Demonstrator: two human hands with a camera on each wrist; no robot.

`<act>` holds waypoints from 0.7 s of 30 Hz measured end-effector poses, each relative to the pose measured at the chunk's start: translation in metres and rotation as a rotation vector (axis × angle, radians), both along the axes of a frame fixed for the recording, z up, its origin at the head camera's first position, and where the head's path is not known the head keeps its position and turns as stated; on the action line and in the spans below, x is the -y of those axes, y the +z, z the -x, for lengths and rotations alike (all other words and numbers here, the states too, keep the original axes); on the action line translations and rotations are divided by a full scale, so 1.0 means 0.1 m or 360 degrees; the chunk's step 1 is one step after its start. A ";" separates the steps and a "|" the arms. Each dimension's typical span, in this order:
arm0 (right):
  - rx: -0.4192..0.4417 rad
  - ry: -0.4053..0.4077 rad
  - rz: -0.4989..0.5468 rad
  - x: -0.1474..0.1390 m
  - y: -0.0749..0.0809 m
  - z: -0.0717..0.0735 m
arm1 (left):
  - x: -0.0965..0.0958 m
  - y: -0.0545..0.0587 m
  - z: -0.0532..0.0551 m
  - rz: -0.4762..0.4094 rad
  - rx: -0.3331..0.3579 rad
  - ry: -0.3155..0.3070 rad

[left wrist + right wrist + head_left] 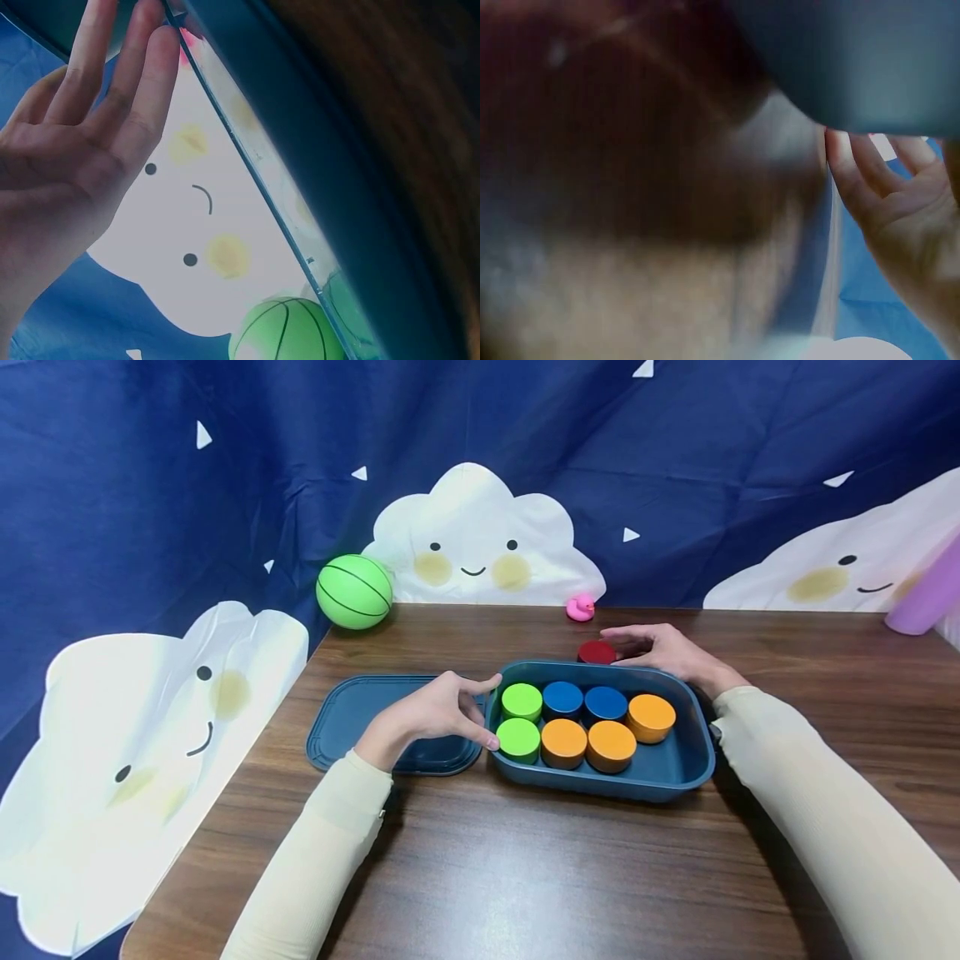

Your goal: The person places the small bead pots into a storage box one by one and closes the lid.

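A deep blue open box (693, 772) stands on the table in the head view. Inside are several round blocks: two light green, two blue (562, 699) and three orange (611, 745). My left hand (438, 706) is at the box's left end, fingers spread along its rim, thumb by the near green block (519, 739). In the left wrist view its fingers (154, 97) look nearly straight. Behind the box, my right hand (663, 652) pinches a red round block (597, 652) from its right side; the box wall partly hides it. The right wrist view shows this hand's fingers reaching behind the box.
A blue lid (348, 718) lies flat left of the box, under my left hand. At the back are a green ball (354, 592) and a pink rubber duck (581, 607). A purple cylinder (926, 589) stands at the far right, before a blue cloud-patterned curtain (480, 418).
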State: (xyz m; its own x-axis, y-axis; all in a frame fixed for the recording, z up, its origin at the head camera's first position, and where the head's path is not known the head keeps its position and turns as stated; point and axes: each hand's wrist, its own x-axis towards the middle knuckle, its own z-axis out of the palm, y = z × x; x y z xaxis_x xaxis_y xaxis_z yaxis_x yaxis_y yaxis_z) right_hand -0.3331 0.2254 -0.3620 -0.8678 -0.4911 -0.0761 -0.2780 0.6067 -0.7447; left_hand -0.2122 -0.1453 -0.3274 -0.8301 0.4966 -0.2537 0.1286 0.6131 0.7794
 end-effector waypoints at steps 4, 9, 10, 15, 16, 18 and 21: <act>0.0004 -0.0002 -0.0007 0.00 -0.01 0.01 | 0.00 0.01 0.00 0.0000 0.0000 0.0003; 0.0033 -0.0013 -0.0037 -0.01 -0.02 0.03 | 0.00 -0.01 0.01 0.0002 -0.0005 0.0005; 0.0039 -0.0018 -0.0042 -0.01 -0.02 0.03 | 0.00 -0.01 0.01 0.0002 -0.0007 0.0004; 0.0054 -0.0022 -0.0034 -0.01 -0.02 0.03 | 0.00 0.01 -0.01 -0.0001 -0.0020 -0.0005; 0.0057 -0.0022 -0.0029 -0.01 -0.02 0.03 | 0.00 0.01 -0.01 -0.0005 -0.0020 -0.0007; 0.0059 -0.0016 -0.0022 -0.01 -0.02 0.03 | -0.01 0.01 -0.01 -0.0012 -0.0016 -0.0009; 0.0068 -0.0009 -0.0016 -0.01 -0.03 0.03 | -0.01 0.01 -0.02 -0.0017 -0.0002 -0.0004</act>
State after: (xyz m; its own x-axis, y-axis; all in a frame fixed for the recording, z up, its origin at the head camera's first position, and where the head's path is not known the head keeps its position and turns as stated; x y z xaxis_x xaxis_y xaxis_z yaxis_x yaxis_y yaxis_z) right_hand -0.3357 0.2265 -0.3646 -0.8666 -0.4849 -0.1180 -0.2427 0.6160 -0.7494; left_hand -0.2106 -0.1445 -0.3260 -0.8291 0.5016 -0.2471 0.1314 0.6044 0.7857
